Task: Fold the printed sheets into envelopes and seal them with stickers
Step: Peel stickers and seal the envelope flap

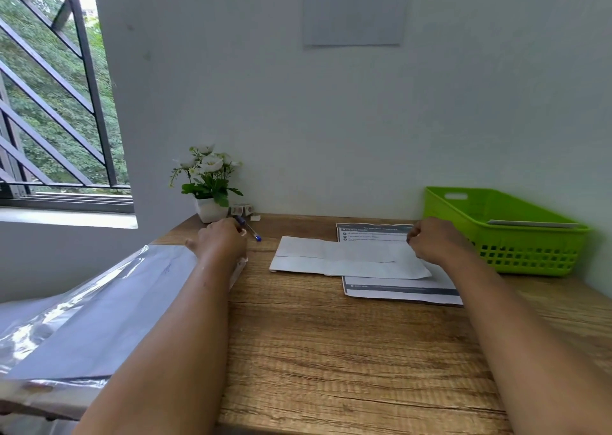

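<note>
a folded white sheet [347,257] lies across a printed sheet [402,290] near the back edge of the desk [331,352], open wood in front, a green basket [510,236] at the right edge. the right hand [433,241] rests curled on the fold's right end, the left hand [222,241] curled beside a blue pen [253,232]; whether either grip pinches anything cannot be told.

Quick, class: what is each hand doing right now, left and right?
Left hand: fingers curled beside the pen; grip cannot be told.
Right hand: fingers curled on the folded sheet; grip cannot be told.
</note>
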`<state>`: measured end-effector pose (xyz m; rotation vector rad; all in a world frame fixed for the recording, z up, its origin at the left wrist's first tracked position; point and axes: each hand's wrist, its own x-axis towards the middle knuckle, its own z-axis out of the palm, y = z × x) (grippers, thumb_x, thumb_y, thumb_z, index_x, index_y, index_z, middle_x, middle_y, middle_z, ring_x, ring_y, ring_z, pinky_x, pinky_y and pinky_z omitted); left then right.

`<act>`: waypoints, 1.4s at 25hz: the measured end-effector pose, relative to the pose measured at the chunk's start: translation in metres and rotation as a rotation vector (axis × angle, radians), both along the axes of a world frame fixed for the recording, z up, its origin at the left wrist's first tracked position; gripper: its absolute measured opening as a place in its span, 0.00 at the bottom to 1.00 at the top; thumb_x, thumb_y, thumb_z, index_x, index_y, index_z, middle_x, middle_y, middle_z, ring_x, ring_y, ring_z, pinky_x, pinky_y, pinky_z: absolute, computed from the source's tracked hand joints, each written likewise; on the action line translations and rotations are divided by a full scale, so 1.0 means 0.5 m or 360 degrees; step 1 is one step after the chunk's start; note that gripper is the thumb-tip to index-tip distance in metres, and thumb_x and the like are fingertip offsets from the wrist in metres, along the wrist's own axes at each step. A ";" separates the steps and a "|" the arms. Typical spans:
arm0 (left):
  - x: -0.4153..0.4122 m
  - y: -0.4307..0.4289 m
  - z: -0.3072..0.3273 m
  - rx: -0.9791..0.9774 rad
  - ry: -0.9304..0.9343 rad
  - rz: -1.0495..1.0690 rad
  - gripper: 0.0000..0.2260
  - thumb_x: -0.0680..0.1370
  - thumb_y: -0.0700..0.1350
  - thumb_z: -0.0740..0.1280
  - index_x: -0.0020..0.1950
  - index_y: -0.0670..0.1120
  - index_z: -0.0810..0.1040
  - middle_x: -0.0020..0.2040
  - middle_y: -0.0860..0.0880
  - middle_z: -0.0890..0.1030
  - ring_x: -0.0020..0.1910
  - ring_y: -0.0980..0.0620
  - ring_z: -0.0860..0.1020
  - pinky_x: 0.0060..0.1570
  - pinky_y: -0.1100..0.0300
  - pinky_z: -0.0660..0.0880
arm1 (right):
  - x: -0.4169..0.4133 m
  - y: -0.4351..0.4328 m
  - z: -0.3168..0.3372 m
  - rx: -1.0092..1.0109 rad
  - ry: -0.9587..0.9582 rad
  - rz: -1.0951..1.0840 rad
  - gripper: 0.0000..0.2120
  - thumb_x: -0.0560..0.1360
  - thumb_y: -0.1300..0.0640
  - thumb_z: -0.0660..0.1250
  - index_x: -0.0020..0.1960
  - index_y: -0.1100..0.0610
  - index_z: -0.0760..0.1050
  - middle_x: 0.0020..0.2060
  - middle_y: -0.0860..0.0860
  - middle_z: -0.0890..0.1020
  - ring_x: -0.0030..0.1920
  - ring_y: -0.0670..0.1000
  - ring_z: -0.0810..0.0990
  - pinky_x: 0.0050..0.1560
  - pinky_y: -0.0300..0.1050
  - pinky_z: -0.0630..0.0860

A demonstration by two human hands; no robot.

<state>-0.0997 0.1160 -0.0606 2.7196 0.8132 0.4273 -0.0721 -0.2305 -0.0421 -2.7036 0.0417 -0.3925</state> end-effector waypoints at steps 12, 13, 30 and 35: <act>-0.031 -0.168 0.061 -0.1044 -0.0553 -0.1260 0.07 0.72 0.46 0.73 0.47 0.44 0.81 0.38 0.54 0.81 0.41 0.56 0.77 0.42 0.66 0.71 | -0.068 0.116 0.020 0.0763 -0.0289 0.0876 0.11 0.75 0.58 0.68 0.57 0.54 0.79 0.45 0.49 0.82 0.44 0.45 0.79 0.46 0.39 0.78; -0.029 -0.190 0.063 -0.1105 -0.0597 -0.1336 0.07 0.72 0.45 0.74 0.45 0.43 0.82 0.35 0.54 0.81 0.39 0.56 0.77 0.41 0.67 0.71 | -0.072 0.124 0.020 0.0900 -0.0291 0.0918 0.13 0.75 0.58 0.68 0.59 0.54 0.78 0.48 0.50 0.83 0.47 0.47 0.80 0.48 0.44 0.80; -0.016 -0.257 0.042 -0.1046 -0.0772 -0.1476 0.03 0.76 0.48 0.70 0.47 0.53 0.83 0.41 0.43 0.80 0.41 0.49 0.73 0.41 0.58 0.68 | -0.080 0.125 0.028 0.0943 -0.0834 0.0824 0.08 0.70 0.62 0.73 0.49 0.56 0.82 0.38 0.43 0.82 0.35 0.39 0.80 0.41 0.40 0.81; -0.008 -0.260 0.040 -0.1068 -0.0825 -0.1494 0.05 0.76 0.45 0.69 0.50 0.49 0.83 0.48 0.41 0.82 0.52 0.40 0.78 0.49 0.51 0.73 | -0.078 0.122 0.027 0.0901 -0.0892 0.0839 0.09 0.70 0.62 0.73 0.50 0.56 0.81 0.39 0.46 0.82 0.35 0.33 0.78 0.38 0.30 0.77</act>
